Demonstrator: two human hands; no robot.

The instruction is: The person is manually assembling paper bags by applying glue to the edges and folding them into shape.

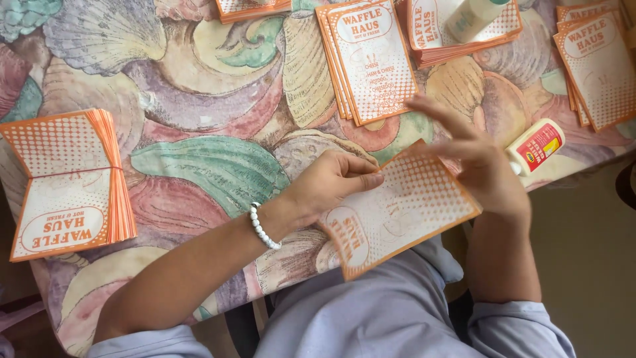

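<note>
**Soft daylight, one hand smeared by motion**

Light is even and fairly bright across the patterned tablecloth (218, 132), soft and diffuse, nothing harsh. Shadows are faint: a thin one under the left hand (328, 182) on the orange-and-white sheet (404, 209), another low under the stack of sheets (66, 182) at the left edge. The right hand (480, 166) is blurred, fingers streaked and soft. The white bottle (535, 147) shows a mild sheen, no real glare. Colours look a little washed and warm. Top edge goes soft, and the lower right corner falls dimmer and brownish. Overall sharpness is moderate, with slight compression mush.
</note>
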